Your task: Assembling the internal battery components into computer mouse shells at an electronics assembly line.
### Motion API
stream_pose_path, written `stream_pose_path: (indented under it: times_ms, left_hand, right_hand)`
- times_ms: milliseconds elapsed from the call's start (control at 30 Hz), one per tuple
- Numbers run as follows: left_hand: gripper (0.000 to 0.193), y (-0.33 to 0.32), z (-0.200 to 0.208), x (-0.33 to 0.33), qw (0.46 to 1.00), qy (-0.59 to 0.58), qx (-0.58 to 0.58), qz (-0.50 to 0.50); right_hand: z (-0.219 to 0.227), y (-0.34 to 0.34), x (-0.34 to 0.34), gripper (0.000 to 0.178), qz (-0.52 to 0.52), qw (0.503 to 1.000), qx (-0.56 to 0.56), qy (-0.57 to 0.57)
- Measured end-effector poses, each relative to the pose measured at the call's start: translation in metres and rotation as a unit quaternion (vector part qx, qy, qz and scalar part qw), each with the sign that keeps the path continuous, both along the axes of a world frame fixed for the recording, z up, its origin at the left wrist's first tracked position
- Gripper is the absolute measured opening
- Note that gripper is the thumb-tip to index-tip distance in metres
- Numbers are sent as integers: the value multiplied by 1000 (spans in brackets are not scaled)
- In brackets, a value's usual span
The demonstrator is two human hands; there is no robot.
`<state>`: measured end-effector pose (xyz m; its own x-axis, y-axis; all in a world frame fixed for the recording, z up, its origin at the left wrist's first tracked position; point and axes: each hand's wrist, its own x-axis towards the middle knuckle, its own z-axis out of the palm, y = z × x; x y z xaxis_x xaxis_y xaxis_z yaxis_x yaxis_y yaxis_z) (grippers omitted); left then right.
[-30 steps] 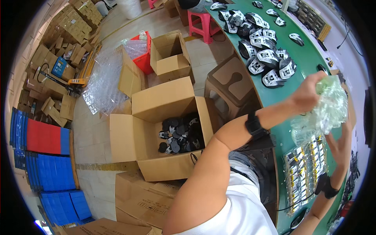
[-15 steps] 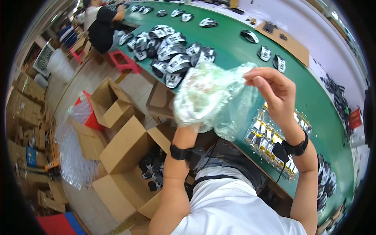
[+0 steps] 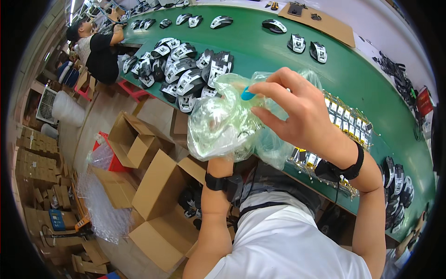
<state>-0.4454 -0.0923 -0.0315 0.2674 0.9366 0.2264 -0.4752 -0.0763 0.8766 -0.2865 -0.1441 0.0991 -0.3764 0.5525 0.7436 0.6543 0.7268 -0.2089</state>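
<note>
A crumpled clear plastic bag (image 3: 211,135), faintly green, covers my left hand (image 3: 222,104) above the wrist and is held up in front of me; the plastic mostly hides its fingers. My right hand (image 3: 295,107) reaches over from the right to the top of the bag. Its thumb and index finger are apart, and a small blue piece (image 3: 247,93) shows at the index fingertip; I cannot tell whether it is worn or loose. A heap of black-and-white computer mouse shells (image 3: 186,72) lies on the bench beyond the bag.
The green workbench (image 3: 251,51) curves round ahead, carrying spaced-out mouse shells (image 3: 274,26) and a cardboard sheet (image 3: 320,23). Silver wired packs (image 3: 344,118) sit beyond my right wrist. Opened cardboard boxes (image 3: 158,186) stand at left. A person in black (image 3: 102,58) sits far left.
My right hand has moved left, from the bag's outer edge to its top, and its thumb and index finger have parted. The blue piece has come into sight. The view has shifted slightly.
</note>
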Motion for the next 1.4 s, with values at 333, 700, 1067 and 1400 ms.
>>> stream_pose_path:
  times_ms: [333,700,1067,1400]
  left_hand:
    - [13,-65,6,-12,978,-61,-142,138]
    - [25,8,84,47,841,112,334,410]
    - [58,-15,102,44,941,-300,150,-47]
    - [104,-30,96,72,947,-211,234,58]
  right_hand:
    - [-5,14,18,16,28,992,-118,18]
    - [25,0,-12,34,75,992,90,-37]
    - [6,21,-11,33,106,978,179,21]
    - [7,35,32,23,104,968,-41,224]
